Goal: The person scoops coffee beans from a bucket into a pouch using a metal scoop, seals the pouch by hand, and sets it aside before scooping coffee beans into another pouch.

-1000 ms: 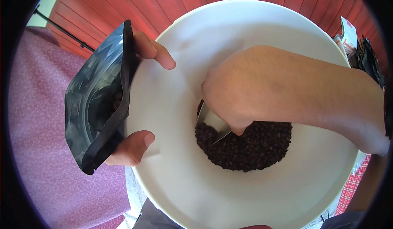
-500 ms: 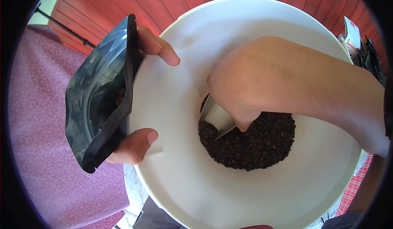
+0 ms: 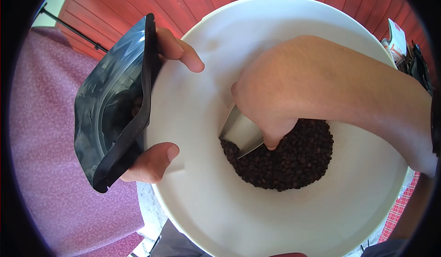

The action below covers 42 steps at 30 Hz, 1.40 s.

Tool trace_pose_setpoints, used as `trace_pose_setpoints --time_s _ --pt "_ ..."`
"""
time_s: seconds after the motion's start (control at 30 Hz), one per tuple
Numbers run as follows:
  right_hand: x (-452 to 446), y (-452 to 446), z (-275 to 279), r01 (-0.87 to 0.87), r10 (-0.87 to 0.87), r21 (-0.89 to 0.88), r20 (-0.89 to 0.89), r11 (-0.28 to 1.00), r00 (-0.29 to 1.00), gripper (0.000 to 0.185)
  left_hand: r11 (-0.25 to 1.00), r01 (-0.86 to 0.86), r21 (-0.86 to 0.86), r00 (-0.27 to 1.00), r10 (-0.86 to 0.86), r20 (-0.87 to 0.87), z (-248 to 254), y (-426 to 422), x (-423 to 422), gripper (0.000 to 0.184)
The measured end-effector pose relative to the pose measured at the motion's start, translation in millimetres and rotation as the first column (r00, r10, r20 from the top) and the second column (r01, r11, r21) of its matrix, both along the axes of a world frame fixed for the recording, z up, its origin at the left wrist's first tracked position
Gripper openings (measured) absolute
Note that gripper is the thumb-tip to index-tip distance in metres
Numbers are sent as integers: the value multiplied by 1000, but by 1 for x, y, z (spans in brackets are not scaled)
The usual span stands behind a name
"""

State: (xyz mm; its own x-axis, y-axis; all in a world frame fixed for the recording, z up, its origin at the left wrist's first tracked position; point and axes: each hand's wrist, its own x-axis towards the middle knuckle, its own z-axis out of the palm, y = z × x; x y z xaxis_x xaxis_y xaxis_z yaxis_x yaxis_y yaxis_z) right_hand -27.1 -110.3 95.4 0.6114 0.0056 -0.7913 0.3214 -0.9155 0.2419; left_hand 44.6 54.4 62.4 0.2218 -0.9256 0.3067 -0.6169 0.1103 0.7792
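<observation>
Inside the white bucket (image 3: 206, 206), the right hand (image 3: 271, 87) grips a metal scoop (image 3: 241, 132), its lip at the dark beans (image 3: 296, 160). At the bucket's left edge, the left hand (image 3: 154, 162) holds a black pouch (image 3: 94, 114), mouth open. Farther out: pink cloth (image 3: 64, 142), red boards (image 3: 138, 8).

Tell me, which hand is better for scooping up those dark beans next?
Probably the right hand: it grips the silvery scoop, down at the dark beans in the white tub. The left hand holds the open black pouch beside it.
</observation>
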Motion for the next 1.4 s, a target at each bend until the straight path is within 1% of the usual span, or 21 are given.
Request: trace_pose_setpoints --time_s 0.43,0.6,0.77,0.8,0.83,0.87,0.93,1.03,1.1,1.17,1.27,1.33,1.37,1.4 --pt "2 -3 0 -18 18 15 -4 1000 1000 61 1000 -10 -20 1000 10 1 -3 -6 -4 76" --pt "-7 -17 -2 -44 46 48 -37 998 998 59 1000 -19 -19 1000 19 1 -8 -17 -6 76" --pt "-9 -34 -2 -77 91 118 -115 990 989 58 999 -35 -23 999 35 4 -12 -31 -11 76" --pt "-8 -38 -1 -80 102 160 -136 984 986 58 999 -35 -29 999 35 9 -10 -32 -11 76" --pt "-1 -29 -6 -66 97 191 -160 979 982 59 999 -27 -38 1000 27 3 -9 -7 -3 76" --pt "6 -19 -10 -50 93 222 -186 974 978 59 999 -24 -43 1000 25 9 -9 -8 -4 76" --pt "14 -30 -41 -23 87 269 -230 963 969 61 999 -27 -47 1000 27 13 -10 -8 -5 76" --pt "14 -34 -42 -10 91 289 -266 957 960 62 997 -46 -62 999 47 9 -9 -5 -3 76" --pt "11 -33 -39 4 74 276 -271 961 960 64 994 -71 -83 997 71 -1 -9 -3 -4 76" --pt "9 -31 -33 20 54 272 -264 962 963 66 982 -89 -164 996 87 -20 -16 -5 -6 76" --pt "5 -29 -18 33 42 289 -251 957 967 68 928 -136 -347 990 114 -83 -30 -11 -9 74" --pt "3 -31 -11 11 69 307 -248 952 966 68 897 -197 -396 979 156 -134 -35 -12 -16 75" --pt "0 -34 -5 -2 71 353 -182 936 981 68 879 -227 -419 972 175 -159 -35 -15 -21 75" --pt "-5 -39 1 -21 71 396 -113 918 991 67 908 -167 -385 980 110 -165 -31 -11 -19 76"
